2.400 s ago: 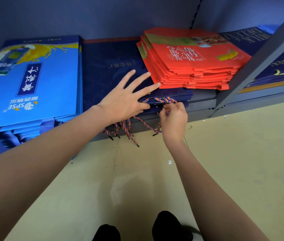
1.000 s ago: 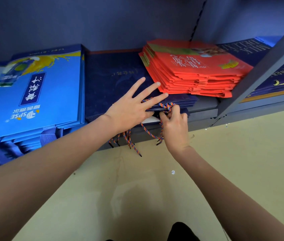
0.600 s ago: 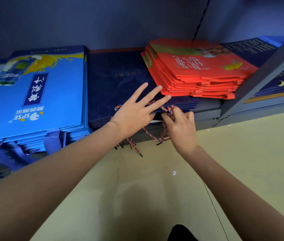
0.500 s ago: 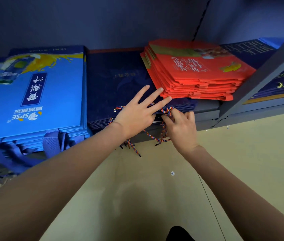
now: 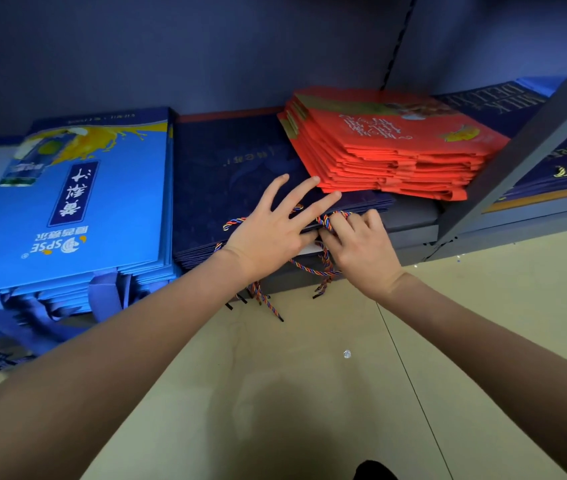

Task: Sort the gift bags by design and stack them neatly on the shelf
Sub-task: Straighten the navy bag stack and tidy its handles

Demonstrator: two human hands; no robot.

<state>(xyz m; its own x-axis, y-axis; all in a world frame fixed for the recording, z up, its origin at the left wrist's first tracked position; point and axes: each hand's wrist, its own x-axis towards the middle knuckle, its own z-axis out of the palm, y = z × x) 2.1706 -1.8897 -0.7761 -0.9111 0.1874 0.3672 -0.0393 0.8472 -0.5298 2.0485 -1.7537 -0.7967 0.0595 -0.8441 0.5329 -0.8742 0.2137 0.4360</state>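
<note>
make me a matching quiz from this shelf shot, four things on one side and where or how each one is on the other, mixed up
Things:
1. light blue bags
2. red bags
3. left hand
4. right hand

States:
A. pinching a braided cord
B. lying partly on the navy bags, toward the shelf's right
C. flat on the navy stack, fingers spread
D. stacked at the shelf's left end

Pairs: 1-D, 2-B, 3-C, 4-A
</note>
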